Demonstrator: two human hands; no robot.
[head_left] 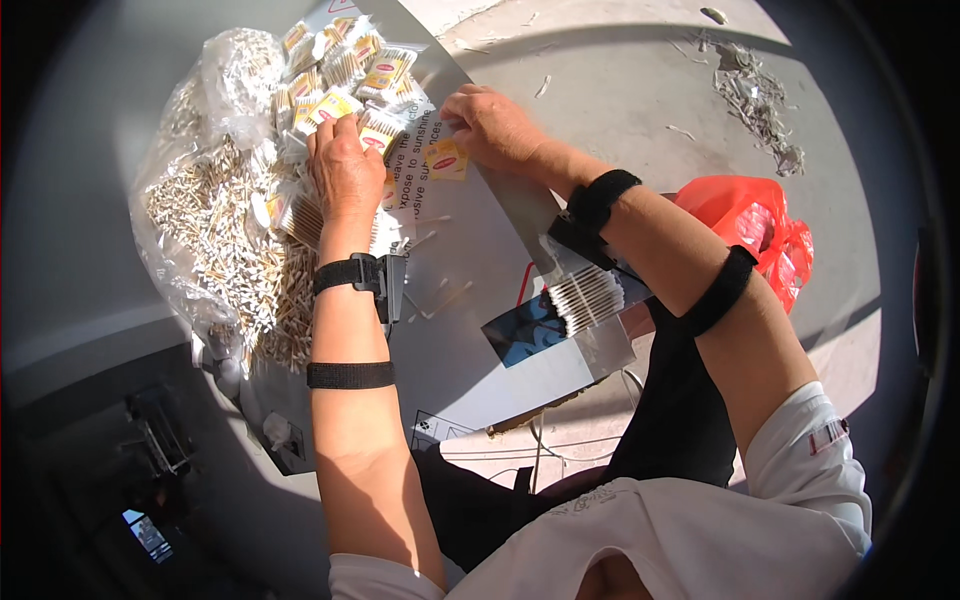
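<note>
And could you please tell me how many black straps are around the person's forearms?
4: left wrist-side strap, left elbow-side strap, right wrist-side strap, right elbow-side strap.

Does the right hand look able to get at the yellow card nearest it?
Probably yes: the right hand is close beside the yellow card, and I see nothing solid between them; the left hand is over at the packets.
</note>
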